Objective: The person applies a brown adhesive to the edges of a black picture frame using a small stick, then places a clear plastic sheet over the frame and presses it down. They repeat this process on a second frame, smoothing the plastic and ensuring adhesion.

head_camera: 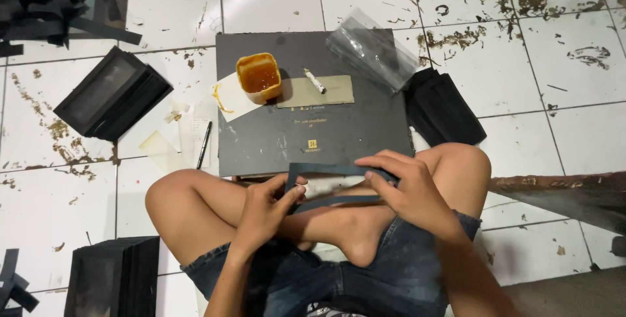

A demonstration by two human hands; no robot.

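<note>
Head cam: black card frame getting worked in the lap, glue pot waiting

Head view looks straight down on someone sitting cross-legged. The black card frame (329,169) sits at the near edge of the grey board (313,128), held up over the crossed legs. The left hand (264,209) pinches the frame's left end between thumb and fingers. The right hand (407,190) lies flat over its right end, fingers spread and pressing down. Both hands are closed on that one piece.

My read is that this is the folding or pressing-flat stage, with no glue on the frame as far as I can see. A next move would call for keeping the edges square while one hand lets go.

On the board's far half stands an orange glue pot (259,75). Just right of the pot, a tan card strip (326,95) lies on the board with a small white stick (315,81) on top. A clear plastic bag (372,49) hangs over the board's far right corner. A stack of black card pieces (447,108) touches its right edge. Left of the board lie a pen (204,144) and, further out, black box shells (111,92).
</note>
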